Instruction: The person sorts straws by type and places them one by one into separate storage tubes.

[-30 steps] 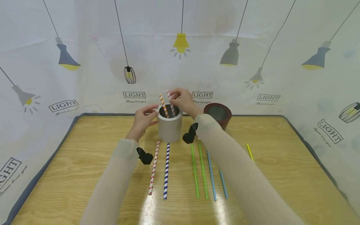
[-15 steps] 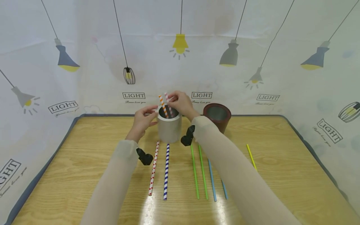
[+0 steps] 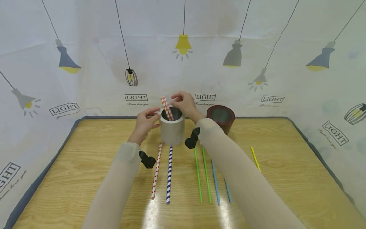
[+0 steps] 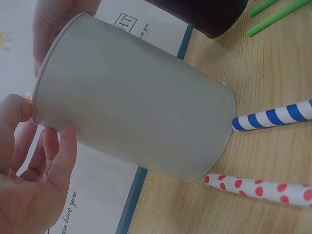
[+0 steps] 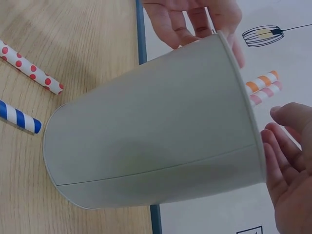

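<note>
A pale grey-white cup (image 3: 172,133) stands upright at the back of the table. An orange-striped straw (image 5: 263,82) and a pink-striped straw (image 5: 268,92) lean side by side inside it, their upper ends above the rim. At the cup's left, my left hand (image 3: 144,125) rests its extended fingers against the side near the rim. My right hand (image 3: 186,104) hovers at the rim's right side, its fingers loosely bent and apart from both straws. In front lie a red-dotted straw (image 3: 156,171) and a blue-striped straw (image 3: 169,175).
A dark red-brown cup (image 3: 227,124) stands right of the pale one, partly behind my right sleeve. Two green straws (image 3: 206,175), two blue straws (image 3: 215,184) and a yellow straw (image 3: 255,158) lie on the wooden table (image 3: 85,165). A printed curtain (image 3: 160,63) hangs behind.
The pink-striped straw has been let go by my right hand and now leans left against the orange-striped one. My left hand has stayed at the pale cup's rim.
</note>
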The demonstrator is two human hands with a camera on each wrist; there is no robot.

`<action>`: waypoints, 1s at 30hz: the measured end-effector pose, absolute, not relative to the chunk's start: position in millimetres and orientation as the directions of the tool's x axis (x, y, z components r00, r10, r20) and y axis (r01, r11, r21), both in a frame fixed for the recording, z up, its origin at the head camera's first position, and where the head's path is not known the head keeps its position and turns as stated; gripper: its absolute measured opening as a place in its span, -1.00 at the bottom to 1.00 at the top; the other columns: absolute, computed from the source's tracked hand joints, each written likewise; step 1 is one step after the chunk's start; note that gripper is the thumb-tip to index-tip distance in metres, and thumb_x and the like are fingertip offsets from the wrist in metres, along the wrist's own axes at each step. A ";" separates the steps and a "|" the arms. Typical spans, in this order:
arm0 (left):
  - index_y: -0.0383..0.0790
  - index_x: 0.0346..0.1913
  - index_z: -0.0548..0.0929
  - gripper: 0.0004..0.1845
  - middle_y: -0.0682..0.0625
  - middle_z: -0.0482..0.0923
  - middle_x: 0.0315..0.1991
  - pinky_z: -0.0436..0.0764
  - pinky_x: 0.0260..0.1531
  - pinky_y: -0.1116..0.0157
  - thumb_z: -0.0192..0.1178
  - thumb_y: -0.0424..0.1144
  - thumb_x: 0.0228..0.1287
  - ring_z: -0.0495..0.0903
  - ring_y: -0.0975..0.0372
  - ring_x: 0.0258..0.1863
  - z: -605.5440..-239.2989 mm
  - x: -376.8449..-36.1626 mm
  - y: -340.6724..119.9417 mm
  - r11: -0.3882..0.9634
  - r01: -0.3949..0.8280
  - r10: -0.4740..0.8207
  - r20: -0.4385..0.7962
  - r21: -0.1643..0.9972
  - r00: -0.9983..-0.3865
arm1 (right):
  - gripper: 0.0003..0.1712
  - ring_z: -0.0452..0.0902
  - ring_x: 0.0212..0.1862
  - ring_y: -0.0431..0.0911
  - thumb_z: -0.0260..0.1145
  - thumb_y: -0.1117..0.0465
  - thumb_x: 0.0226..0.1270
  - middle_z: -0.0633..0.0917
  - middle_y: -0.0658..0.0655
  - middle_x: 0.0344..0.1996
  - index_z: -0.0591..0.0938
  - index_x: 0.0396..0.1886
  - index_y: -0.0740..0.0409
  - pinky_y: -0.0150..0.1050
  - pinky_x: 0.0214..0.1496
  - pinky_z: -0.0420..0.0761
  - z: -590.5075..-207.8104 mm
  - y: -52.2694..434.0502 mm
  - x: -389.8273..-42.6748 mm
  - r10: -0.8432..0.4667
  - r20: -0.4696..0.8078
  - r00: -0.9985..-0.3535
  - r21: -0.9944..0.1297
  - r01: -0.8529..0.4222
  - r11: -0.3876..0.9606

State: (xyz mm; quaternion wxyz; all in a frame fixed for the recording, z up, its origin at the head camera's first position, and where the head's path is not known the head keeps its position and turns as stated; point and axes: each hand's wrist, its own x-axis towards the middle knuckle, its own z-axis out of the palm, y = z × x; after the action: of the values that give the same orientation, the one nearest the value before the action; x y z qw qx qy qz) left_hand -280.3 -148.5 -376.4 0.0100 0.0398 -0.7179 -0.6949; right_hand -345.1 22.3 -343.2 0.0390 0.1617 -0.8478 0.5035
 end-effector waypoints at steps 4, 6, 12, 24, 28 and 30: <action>-0.27 0.13 0.50 -0.62 -0.08 0.35 -0.15 0.61 -0.26 0.26 0.13 -0.38 0.23 0.44 0.17 -0.18 -376.8 -280.0 -147.6 0.032 -0.041 -0.068 -0.038 0.999 -0.997 | -0.73 0.52 -0.31 -0.02 0.29 0.29 0.17 0.62 0.19 -0.34 0.61 -0.12 0.27 -0.28 -0.33 0.56 -339.6 26.1 -344.1 -0.246 0.205 -0.947 -0.865 -0.293 0.408; -0.27 0.13 0.50 -0.62 -0.08 0.35 -0.15 0.61 -0.25 0.25 0.13 -0.38 0.23 0.44 0.17 -0.19 -377.0 -279.8 -147.4 0.026 -0.042 -0.069 -0.040 0.999 -0.997 | -0.72 0.53 -0.31 0.03 0.28 0.28 0.18 0.61 0.19 -0.33 0.59 -0.10 0.27 -0.27 -0.35 0.59 -338.6 28.1 -343.6 -0.255 0.182 -0.950 -0.881 -0.272 0.387; -0.28 0.15 0.49 -0.60 -0.09 0.34 -0.13 0.61 -0.25 0.26 0.12 -0.39 0.23 0.43 0.17 -0.17 -378.4 -280.7 -147.5 0.024 -0.054 -0.071 -0.052 0.998 -0.996 | -0.68 0.53 -0.32 0.12 0.28 0.31 0.18 0.57 0.19 -0.35 0.56 -0.07 0.33 -0.28 -0.39 0.60 -336.7 34.1 -337.9 -0.265 0.136 -0.954 -0.919 -0.222 0.327; -0.25 0.16 0.48 -0.59 -0.10 0.33 -0.10 0.61 -0.26 0.30 0.12 -0.38 0.23 0.43 0.16 -0.14 -378.4 -281.9 -147.0 0.035 -0.070 -0.082 -0.067 0.997 -0.994 | -0.66 0.53 -0.33 0.01 0.26 0.31 0.20 0.56 0.22 -0.32 0.53 -0.03 0.35 -0.17 -0.29 0.62 -337.7 55.7 -323.9 -0.342 0.103 -0.934 -0.930 -0.213 0.301; -0.24 0.16 0.48 -0.59 -0.09 0.33 -0.11 0.60 -0.25 0.30 0.13 -0.37 0.22 0.43 0.16 -0.14 -378.1 -282.9 -147.0 0.040 -0.073 -0.083 -0.070 0.997 -0.994 | -0.69 0.52 -0.33 -0.03 0.27 0.32 0.19 0.56 0.22 -0.34 0.55 -0.06 0.34 -0.04 -0.24 0.61 -337.9 59.4 -318.5 -0.336 0.085 -0.938 -0.942 -0.186 0.280; -0.23 0.16 0.49 -0.59 -0.09 0.34 -0.11 0.60 -0.24 0.29 0.13 -0.37 0.22 0.42 0.16 -0.13 -377.8 -283.6 -146.7 0.046 -0.074 -0.084 -0.070 0.996 -0.994 | -0.70 0.53 -0.33 -0.04 0.27 0.33 0.19 0.57 0.22 -0.35 0.56 -0.07 0.33 -0.01 -0.23 0.61 -338.5 60.2 -315.1 -0.328 0.083 -0.941 -0.947 -0.178 0.268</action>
State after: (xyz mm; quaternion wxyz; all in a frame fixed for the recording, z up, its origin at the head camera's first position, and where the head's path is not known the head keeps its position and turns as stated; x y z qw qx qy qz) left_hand -283.6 -146.7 -377.8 0.0034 0.0547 -0.7233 -0.6884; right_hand -315.1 60.2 -338.5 -0.0646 0.1594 -0.7937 0.5834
